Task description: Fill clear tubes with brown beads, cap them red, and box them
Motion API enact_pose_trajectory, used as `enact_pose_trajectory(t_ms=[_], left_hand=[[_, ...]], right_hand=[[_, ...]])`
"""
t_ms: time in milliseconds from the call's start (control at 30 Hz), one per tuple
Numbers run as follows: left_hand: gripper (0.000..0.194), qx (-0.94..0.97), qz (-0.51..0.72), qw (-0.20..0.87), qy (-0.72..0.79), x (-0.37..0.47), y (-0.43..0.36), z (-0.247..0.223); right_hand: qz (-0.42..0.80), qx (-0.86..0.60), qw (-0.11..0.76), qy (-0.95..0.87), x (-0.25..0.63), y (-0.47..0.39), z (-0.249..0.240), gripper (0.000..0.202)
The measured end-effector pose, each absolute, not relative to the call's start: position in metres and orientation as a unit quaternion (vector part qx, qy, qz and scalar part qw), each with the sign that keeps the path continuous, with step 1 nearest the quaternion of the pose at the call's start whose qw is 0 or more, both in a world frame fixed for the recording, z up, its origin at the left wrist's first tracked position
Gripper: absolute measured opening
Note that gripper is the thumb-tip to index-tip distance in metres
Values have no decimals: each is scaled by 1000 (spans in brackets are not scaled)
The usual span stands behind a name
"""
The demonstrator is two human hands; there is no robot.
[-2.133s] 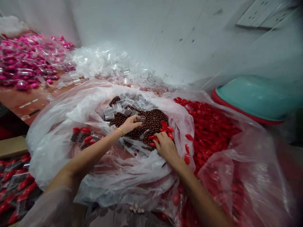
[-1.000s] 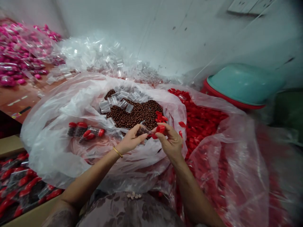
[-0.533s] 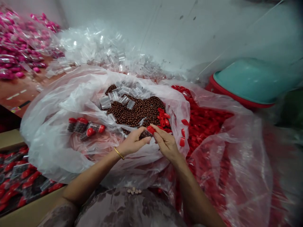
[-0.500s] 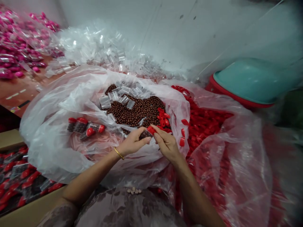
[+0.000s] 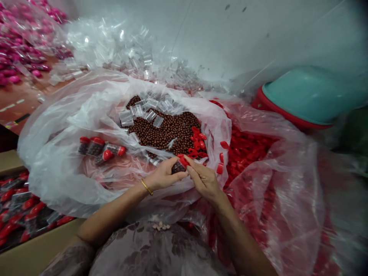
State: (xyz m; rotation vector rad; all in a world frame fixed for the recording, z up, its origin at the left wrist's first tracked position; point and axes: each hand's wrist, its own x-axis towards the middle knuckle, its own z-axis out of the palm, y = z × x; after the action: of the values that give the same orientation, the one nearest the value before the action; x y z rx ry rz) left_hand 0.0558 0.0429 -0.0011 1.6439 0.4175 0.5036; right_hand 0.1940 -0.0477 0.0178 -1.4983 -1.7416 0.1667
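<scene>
My left hand is closed around a small clear container filled with brown balls. At its upper right end sits a red cap, pinched by the fingers of my right hand. Just beyond my hands, a heap of brown balls lies in an open translucent plastic bag. Several clear empty containers rest on the far side of the heap, and loose red caps lie at its right. Filled, red-capped containers lie on the bag's left part.
A cardboard box of red-capped containers stands at lower left. Many red caps fill a plastic bag on the right. Pink-capped containers and a pile of clear containers are at the back. A turquoise basin sits at right.
The camera view has shifted slightly. Both hands stay together at the container, which is turned a little so more of its filled side shows; the right fingers still grip its red cap.
</scene>
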Motion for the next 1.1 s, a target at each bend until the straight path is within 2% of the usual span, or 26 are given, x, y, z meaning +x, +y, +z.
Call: enact_pose_trajectory(t_ms=[133, 300, 500, 667, 867, 967, 1100], left_hand=[[21, 792, 213, 530, 215, 57, 43, 13], [8, 787, 213, 508, 277, 60, 47, 19], [5, 793, 214, 501, 272, 61, 46, 12], [3, 818, 170, 456, 307, 59, 42, 14], [11, 814, 151, 466, 312, 61, 38, 7], [8, 814, 154, 476, 294, 61, 39, 5], [8, 862, 141, 414, 256, 60, 39, 10]], right_hand=[[68, -607, 432, -664, 191, -50, 24, 36], [97, -639, 459, -609, 182, -52, 27, 35], [91, -641, 426, -632, 181, -48, 16, 36], [51, -644, 351, -678, 180, -54, 16, 41], [78, -630, 298, -712, 187, -57, 25, 42], [92, -647, 347, -673, 195, -53, 28, 42], [137, -675, 515, -510, 191, -37, 21, 55]])
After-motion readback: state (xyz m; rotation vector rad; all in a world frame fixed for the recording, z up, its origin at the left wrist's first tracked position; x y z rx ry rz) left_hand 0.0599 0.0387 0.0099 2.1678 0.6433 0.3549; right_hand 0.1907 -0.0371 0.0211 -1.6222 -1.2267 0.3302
